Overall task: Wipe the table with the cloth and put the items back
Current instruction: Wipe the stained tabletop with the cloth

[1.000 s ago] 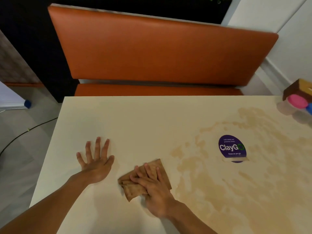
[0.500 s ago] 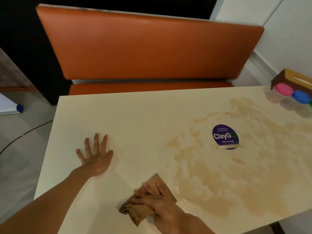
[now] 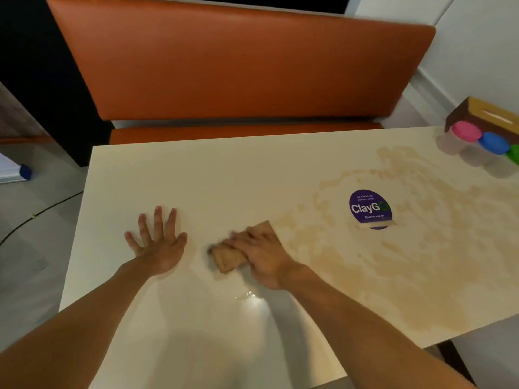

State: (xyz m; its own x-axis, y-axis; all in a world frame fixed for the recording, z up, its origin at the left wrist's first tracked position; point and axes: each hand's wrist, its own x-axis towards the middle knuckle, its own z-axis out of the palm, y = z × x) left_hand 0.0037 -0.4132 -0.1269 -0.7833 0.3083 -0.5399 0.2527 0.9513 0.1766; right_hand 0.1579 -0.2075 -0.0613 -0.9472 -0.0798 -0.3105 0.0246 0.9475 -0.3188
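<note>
**Cloth pinned under the right hand at the edge of a brown spill**

Two bare forearms reach in from the bottom edge over a cream counter [image 3: 224,175]. A small wet sheen [image 3: 250,297] glints on the surface just on the near side of the right wrist.

The left hand [image 3: 157,245] lies palm down on the counter. Its fingers [image 3: 158,220] are straight and fanned apart, released and holding nothing.

Just to its right, apart from it, the right hand [image 3: 262,255] rests on top of a tan cloth [image 3: 226,258]. Its fingers are laid across the fabric, pressing it flat against the counter rather than clutching it. They are blurred and the thumb is hidden. The cloth is bunched into a thick wad that sticks out past the hand on the left and at the far corner.

The cloth sits at the left margin of a blotchy brown stain [image 3: 393,265], which spreads over the right half of the counter. Farther in, a round purple sticker [image 3: 369,207] reading "ClayGo" lies within the stain.

At the far right corner three small tubs stand in a touching row: a pink lid [image 3: 466,131], a blue lid [image 3: 493,143] and a green lid [image 3: 515,154] cut by the frame edge. They stand against a wooden box [image 3: 488,116] with a slot in its top.

Beyond the far edge of the counter is an orange padded seat [image 3: 238,66] with a tall backrest. On the grey floor to the left, a dark cable [image 3: 36,217] runs.
</note>
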